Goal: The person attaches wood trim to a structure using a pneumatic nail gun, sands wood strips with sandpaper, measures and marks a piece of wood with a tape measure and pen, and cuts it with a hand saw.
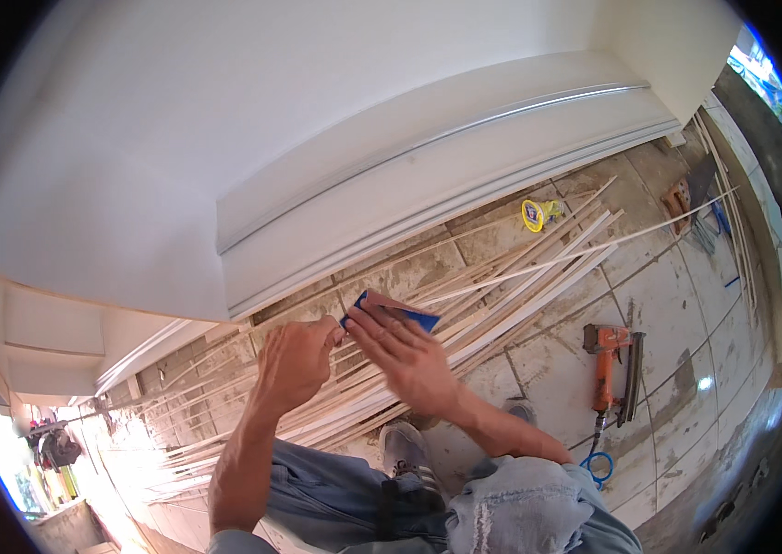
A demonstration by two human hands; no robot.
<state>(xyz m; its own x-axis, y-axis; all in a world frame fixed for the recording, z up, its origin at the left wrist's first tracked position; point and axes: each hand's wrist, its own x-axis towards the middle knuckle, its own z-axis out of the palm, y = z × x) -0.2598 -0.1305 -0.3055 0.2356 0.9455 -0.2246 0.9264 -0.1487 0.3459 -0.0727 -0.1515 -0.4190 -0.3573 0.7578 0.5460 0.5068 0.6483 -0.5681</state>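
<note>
In the middle of the head view, my right hand (409, 360) grips a flat blue piece (423, 320) with a brownish face, its fingers laid along it. What kind of thing this is, I cannot make out. My left hand (297, 365) is closed just to its left, fingertips bent in near the blue corner. Whether those fingertips hold the piece or something small is hidden. Below both hands, long thin wooden strips (525, 288) lie in a loose bundle across the tiled floor (562, 355).
An orange nail gun (605, 365) with a blue hose (599, 469) lies at right. Beyond the strips is a yellow-rimmed cup-like container (533, 216); a handsaw (686, 196) rests far right. A white panelled cabinet (409, 185) stands along the far side. My shoes (406, 448) are beside the strips.
</note>
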